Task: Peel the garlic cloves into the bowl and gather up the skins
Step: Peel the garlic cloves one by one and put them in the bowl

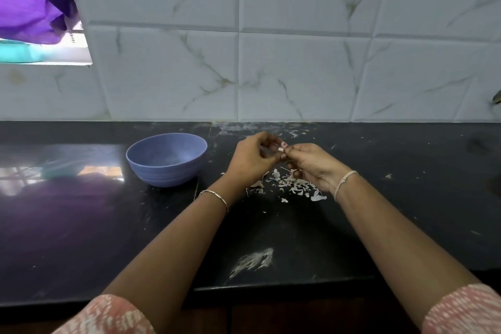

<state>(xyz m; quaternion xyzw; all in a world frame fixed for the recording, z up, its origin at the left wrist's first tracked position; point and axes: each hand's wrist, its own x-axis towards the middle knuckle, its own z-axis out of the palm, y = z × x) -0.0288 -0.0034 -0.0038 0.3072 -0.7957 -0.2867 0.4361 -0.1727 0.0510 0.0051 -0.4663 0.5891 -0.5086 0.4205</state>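
Papery skins (pixel 288 187) lie loose on the dark counter (pixel 393 211) right under the hands, so a sleeve brush or a puff of air probably scatters them. The left hand (pixel 250 160) and right hand (pixel 314 164) have their fingers pinched on one small garlic clove (pixel 281 148), held right of the blue bowl (pixel 162 171), not over it. If it slips, it likely lands on the counter.

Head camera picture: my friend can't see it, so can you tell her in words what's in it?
A left hand and a right hand pinch one small garlic clove between them, above a black counter. Torn white skins lie scattered under the hands, and a blue bowl stands to their left.
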